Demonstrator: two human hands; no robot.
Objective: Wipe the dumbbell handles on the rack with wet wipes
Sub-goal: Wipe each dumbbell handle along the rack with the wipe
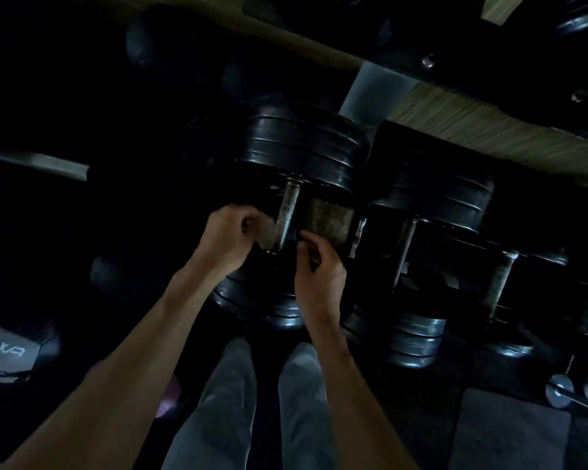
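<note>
The left hand (230,232) curls its fingers around a pale, crumpled wet wipe (265,234) and holds it against the lower end of a dumbbell handle (287,212), a short metal bar with a rough, speckled, knurled surface that glints dully. Just right of that bar, the right hand (316,266) has its thumb and fingers bent together at the lower corner of a flat, rectangular, mottled piece (328,217); the dim light does not show whether this is another wipe or part of the rack, nor whether the hand truly pinches it. The handle runs up into a stack of thick, round, black rubbery plates (302,144) with smooth, slightly shiny rims. Further right, more dumbbells (431,201) of the same kind lie side by side on the dark rack, their thin metal handles angled alike. Below, the person's legs in grey trousers (228,401) stand on a dark floor, with a grey mat (510,432) at the lower right.
</note>
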